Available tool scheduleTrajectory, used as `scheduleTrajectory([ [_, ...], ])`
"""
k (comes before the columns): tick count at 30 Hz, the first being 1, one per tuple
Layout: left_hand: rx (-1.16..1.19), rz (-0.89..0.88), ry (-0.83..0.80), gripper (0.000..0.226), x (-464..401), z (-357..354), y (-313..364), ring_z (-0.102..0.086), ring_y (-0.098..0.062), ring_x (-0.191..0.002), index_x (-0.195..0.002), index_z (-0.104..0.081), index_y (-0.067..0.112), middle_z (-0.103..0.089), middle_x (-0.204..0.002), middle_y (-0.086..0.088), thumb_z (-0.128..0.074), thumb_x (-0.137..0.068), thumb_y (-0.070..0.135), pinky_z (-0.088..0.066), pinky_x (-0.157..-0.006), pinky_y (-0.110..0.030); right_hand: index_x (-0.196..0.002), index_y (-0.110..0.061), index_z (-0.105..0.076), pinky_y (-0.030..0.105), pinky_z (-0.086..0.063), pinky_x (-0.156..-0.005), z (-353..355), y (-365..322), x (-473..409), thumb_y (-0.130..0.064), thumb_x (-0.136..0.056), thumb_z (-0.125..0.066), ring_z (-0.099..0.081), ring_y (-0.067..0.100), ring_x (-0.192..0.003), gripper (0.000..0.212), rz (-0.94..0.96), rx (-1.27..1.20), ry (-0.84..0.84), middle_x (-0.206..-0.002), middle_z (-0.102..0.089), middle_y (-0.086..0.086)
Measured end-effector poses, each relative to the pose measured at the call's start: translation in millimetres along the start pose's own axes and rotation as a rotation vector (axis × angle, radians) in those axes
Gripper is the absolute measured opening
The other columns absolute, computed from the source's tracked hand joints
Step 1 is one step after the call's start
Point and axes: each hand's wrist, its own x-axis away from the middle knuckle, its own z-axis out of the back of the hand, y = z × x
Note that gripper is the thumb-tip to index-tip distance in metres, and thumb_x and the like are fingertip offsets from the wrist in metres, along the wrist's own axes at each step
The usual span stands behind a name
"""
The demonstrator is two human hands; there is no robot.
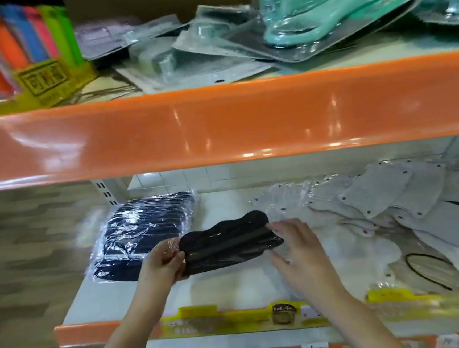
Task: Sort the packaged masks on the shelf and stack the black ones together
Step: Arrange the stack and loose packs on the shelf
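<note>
Left hand [162, 258] holds 1 black mask [229, 243]; right hand [295, 247] touches it.

left hand [162, 260] — fingers curled, thumb on top, pinching the left end of the black packaged mask [228, 242] | right hand [293, 247] — fingers straight and spread, palm down, fingertips at the mask's right end | both forearms bare, rising from below the mask, left one angled rightward, right one angled leftward
</note>
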Motion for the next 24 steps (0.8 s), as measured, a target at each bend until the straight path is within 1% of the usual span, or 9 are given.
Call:
scheduleTrajectory([
  [3, 0.014, 0.057, -0.095, 0.026, -3.5, 27.0, 2.6, -0.057, -0.022, -0.065, -0.101, -0.064, 0.009, -0.063, -0.075, -0.012, -0.047, -0.093, -0.009, -0.05, -0.053, -0.021, -0.118, -0.025, -0.051, 0.035, -0.05, -0.078, -28.2, -17.9, 4.8, -0.028, -0.06, -0.083, -0.055, 0.018, -0.1, 0.066, 0.148, 0.258, -0.159, -0.111, -0.053, -0.003],
  [6, -0.102, 0.045, -0.186, 0.026, -8.8, 52.6, 4.2, -0.052, -0.019, -0.063, -0.101, -0.064, 0.009, -0.06, -0.07, -0.012, -0.048, -0.092, -0.01, -0.045, -0.055, -0.021, -0.097, -0.028, -0.061, 0.032, -0.049, -0.064, -51.8, -33.0, 6.7, -0.007, -0.042, -0.084, -0.06, 0.016, -0.082, 0.063, 0.136, 0.284, -0.164, -0.093, -0.054, -0.007],
  [9, -0.266, -0.079, -0.113, 0.03, -19.2, 79.2, 1.3, -0.051, -0.011, -0.054, -0.103, -0.062, 0.011, -0.06, -0.061, 0.001, -0.049, -0.09, -0.014, -0.044, -0.054, -0.02, -0.084, -0.025, -0.064, 0.03, -0.048, -0.061, -73.4, -46.0, 4.1, -0.002, -0.045, -0.082, -0.057, 0.015, -0.076, 0.049, 0.146, 0.259, -0.108, -0.084, -0.054, -0.007],
  [11, -0.401, -0.192, -0.024, 0.036, -25.0, 95.5, -4.7, -0.06, -0.016, -0.07, -0.109, -0.059, 0.016, -0.066, -0.081, 0.002, -0.05, -0.089, -0.013, -0.049, -0.066, -0.025, -0.084, -0.024, -0.062, 0.027, -0.044, -0.063, -87.4, -57.3, 1.0, 0.0, -0.051, -0.08, -0.054, 0.015, -0.076, 0.044, 0.15, 0.207, -0.084, -0.083, -0.052, -0.007],
  [14, -0.765, -0.482, 0.122, 0.036, -25.0, 116.4, -10.5, -0.061, -0.018, -0.089, -0.118, -0.062, 0.016, -0.058, -0.113, 0.003, -0.052, -0.089, -0.005, -0.047, -0.077, -0.028, -0.084, -0.022, -0.062, 0.027, -0.04, -0.064, -109.5, -77.7, -6.5, 0.001, -0.055, -0.078, -0.05, 0.016, -0.075, 0.041, 0.181, 0.208, -0.042, -0.083, -0.051, -0.005],
  [16, -0.934, -0.743, 0.136, 0.026, -23.6, 126.5, -9.4, -0.06, -0.017, -0.088, -0.112, -0.067, 0.011, -0.063, -0.11, 0.001, -0.052, -0.09, 0.01, -0.043, -0.077, -0.024, -0.087, -0.021, -0.061, 0.028, -0.036, -0.067, -124.7, -93.0, -12.0, 0.001, -0.059, -0.072, -0.048, 0.018, -0.077, 0.038, 0.211, 0.23, 0.022, -0.084, -0.049, -0.004],
  [18, -1.037, -0.919, 0.112, 0.035, -24.6, 132.9, -11.2, -0.057, -0.015, -0.09, -0.102, -0.07, 0.009, -0.068, -0.102, -0.001, -0.046, -0.094, 0.033, -0.04, -0.077, -0.025, -0.09, -0.021, -0.06, 0.029, -0.033, -0.068, -138.2, -106.8, -16.9, -0.003, -0.066, -0.062, -0.048, 0.019, -0.079, 0.031, 0.21, 0.225, 0.095, -0.087, -0.05, -0.003],
  [21, -1.147, -1.004, 0.023, 0.049, -29.6, 139.6, -16.9, -0.054, -0.013, -0.091, -0.097, -0.072, 0.014, -0.069, -0.1, 0.003, -0.047, -0.088, 0.054, -0.039, -0.076, -0.027, -0.092, -0.02, -0.063, 0.03, -0.035, -0.069, -154.4, -122.2, -21.2, -0.004, -0.066, -0.06, -0.049, 0.018, -0.083, 0.03, 0.174, 0.199, 0.126, -0.089, -0.053, -0.002],
  [24, -1.201, -0.945, -0.061, 0.052, -36.2, 146.6, -28.1, -0.058, -0.014, -0.09, -0.099, -0.072, 0.017, -0.068, -0.103, 0.005, -0.055, -0.077, 0.061, -0.042, -0.076, -0.028, -0.09, -0.021, -0.064, 0.029, -0.034, -0.07, -167.3, -129.3, -21.8, -0.003, -0.062, -0.056, -0.049, 0.018, -0.083, 0.034, 0.18, 0.211, 0.087, -0.088, -0.053, -0.003],
])
